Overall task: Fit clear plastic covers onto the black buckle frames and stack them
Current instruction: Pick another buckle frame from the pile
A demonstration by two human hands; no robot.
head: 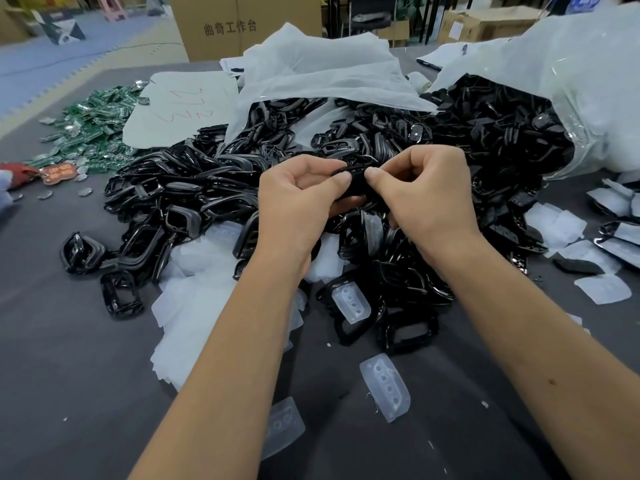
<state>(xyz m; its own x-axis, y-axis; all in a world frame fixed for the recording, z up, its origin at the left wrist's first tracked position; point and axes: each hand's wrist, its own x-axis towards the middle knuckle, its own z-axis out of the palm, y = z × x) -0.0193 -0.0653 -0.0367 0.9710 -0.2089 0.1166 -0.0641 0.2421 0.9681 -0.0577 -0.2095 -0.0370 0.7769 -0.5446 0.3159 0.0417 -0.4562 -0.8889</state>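
My left hand (298,199) and my right hand (426,192) meet over the middle of the table and pinch one black buckle frame (353,183) between thumbs and curled fingers. Whether a clear cover sits in it is hidden by my fingers. Under and around my hands spreads a big heap of black buckle frames (194,199). Clear plastic covers (194,306) lie piled at the near left of the heap. One loose clear cover (386,386) with a row of holes lies on the grey table near me, another clear cover (282,427) beside my left forearm.
A torn white plastic bag (322,74) and a second bag (571,81) spilling black parts lie behind the heap. Green circuit boards (93,123) are scattered far left. Frames with covers (620,237) lie at the right edge. A cardboard box (242,26) stands beyond the grey table (69,375).
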